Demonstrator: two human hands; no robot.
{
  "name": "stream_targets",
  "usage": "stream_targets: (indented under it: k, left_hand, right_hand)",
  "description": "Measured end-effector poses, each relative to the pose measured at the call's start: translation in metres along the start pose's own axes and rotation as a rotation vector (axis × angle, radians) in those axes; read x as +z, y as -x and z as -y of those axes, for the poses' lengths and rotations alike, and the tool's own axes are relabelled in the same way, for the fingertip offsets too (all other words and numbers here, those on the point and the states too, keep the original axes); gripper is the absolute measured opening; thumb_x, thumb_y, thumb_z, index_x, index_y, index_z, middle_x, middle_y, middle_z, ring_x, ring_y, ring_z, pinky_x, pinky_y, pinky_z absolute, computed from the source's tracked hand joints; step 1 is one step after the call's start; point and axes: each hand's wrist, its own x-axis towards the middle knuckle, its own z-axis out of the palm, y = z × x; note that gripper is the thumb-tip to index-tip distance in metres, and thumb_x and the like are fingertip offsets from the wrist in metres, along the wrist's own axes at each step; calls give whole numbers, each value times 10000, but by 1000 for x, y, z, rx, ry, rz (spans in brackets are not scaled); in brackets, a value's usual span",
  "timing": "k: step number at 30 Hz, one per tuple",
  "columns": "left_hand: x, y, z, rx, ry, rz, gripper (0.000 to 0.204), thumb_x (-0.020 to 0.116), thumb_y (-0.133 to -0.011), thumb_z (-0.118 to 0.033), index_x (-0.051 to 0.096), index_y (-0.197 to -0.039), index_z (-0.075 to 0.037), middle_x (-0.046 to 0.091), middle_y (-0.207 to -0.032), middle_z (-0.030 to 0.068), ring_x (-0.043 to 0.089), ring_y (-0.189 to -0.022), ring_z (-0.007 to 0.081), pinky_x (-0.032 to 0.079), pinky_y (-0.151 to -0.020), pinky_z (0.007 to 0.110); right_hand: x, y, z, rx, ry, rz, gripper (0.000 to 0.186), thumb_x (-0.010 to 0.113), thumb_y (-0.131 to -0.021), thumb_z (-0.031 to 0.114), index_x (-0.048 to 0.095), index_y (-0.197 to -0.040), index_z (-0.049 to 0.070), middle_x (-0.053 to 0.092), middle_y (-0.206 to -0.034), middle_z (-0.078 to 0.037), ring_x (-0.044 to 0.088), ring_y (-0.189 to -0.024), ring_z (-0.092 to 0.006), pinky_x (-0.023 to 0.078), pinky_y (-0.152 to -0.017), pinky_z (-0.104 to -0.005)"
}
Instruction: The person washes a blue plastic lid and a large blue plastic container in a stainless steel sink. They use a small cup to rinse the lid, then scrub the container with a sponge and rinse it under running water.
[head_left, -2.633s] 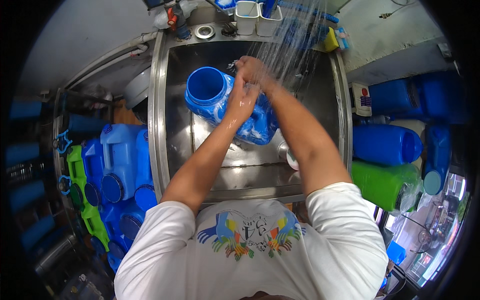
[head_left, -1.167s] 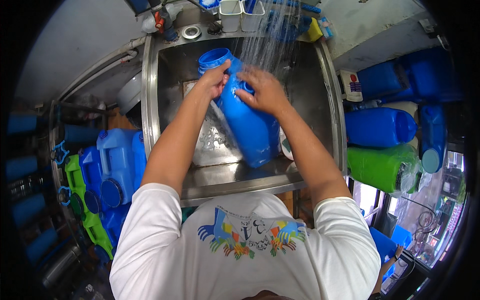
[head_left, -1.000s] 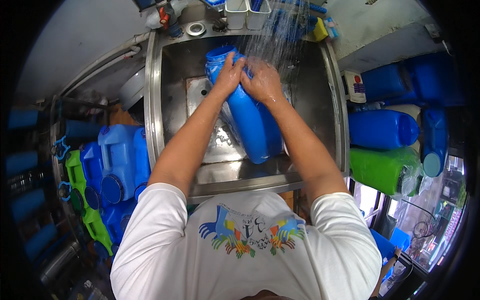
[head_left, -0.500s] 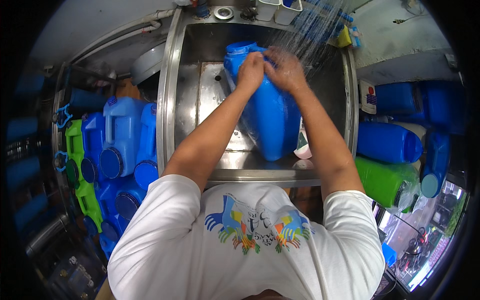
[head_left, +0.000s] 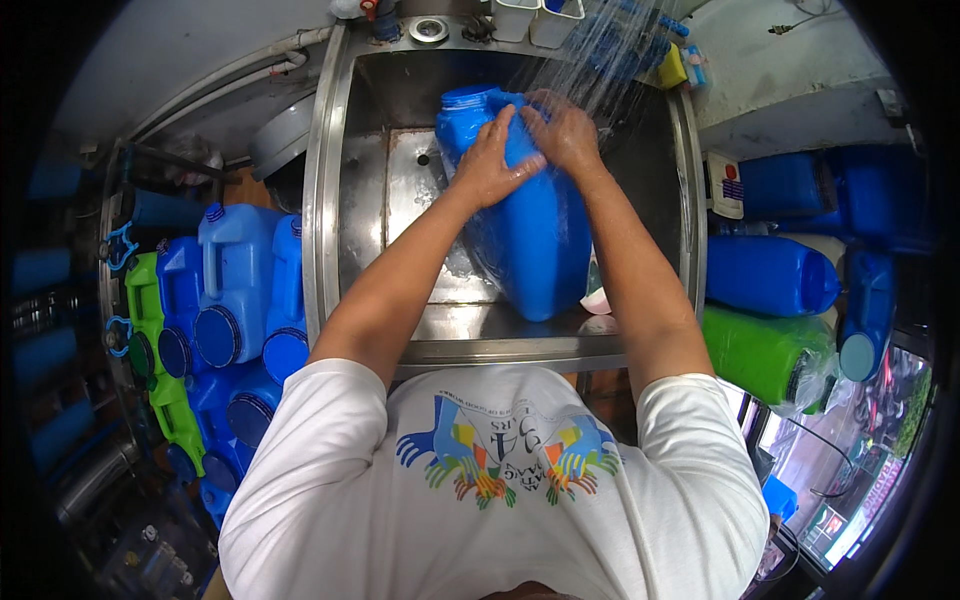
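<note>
A large blue plastic jug (head_left: 545,250) leans in the steel sink (head_left: 365,215), its round threaded neck at the far left. What looks like clear film or a sheet of water shows along its left side. My left hand (head_left: 490,168) lies on the upper part of the jug, fingers stretched and thumb apart. Beside it, my right hand (head_left: 565,135) curls over the jug's far right shoulder near the handle; some fingertips are blurred or hidden. Water spray (head_left: 600,75) falls just beyond my right hand.
Blue jugs (head_left: 235,270) and green jugs (head_left: 145,300) are stacked left of the sink. More blue containers (head_left: 765,275) and a green one (head_left: 750,350) lie at right. White tubs (head_left: 555,25) and a yellow sponge (head_left: 672,68) sit on the far rim. A pinkish-white piece (head_left: 597,300) lies by the jug.
My left hand has slid down and opened out across the jug, away from the handle. My right hand stays near the handle. The whole view has shifted slightly.
</note>
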Motion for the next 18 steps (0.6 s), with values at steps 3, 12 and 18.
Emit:
stream_targets:
  k: [3, 12, 18]
  left_hand:
    - [-4, 2, 7, -206, 382, -86, 839, 637, -906, -520, 313, -1511, -38, 404, -1484, 272, 425, -1364, 387, 366, -1111, 412]
    - [-5, 4, 12, -156, 377, -22, 1103, 860, -716, -460, 262, -1518, 4, 438, -1462, 231, 477, -1318, 323, 390, -1099, 376]
    - [-15, 0, 11, -179, 536, 53, 1147, 909, -677, -376, 239, -1529, -1, 431, -1462, 226, 443, -1341, 304, 377, -1111, 386]
  right_hand:
    - [8, -4, 5, -366, -78, 39, 446, 604, -900, 413, 661, -1240, 129, 663, -1239, -153, 631, -1121, -378, 499, -956, -449]
    - [9, -14, 15, 53, 49, 180, 441, 584, -917, 414, 653, -1273, 163, 653, -1266, -141, 620, -1154, -357, 475, -1010, -440]
    - [8, -9, 7, 131, -2, 126, 455, 594, -903, 429, 658, -1267, 164, 660, -1253, -141, 633, -1127, -364, 488, -989, -454]
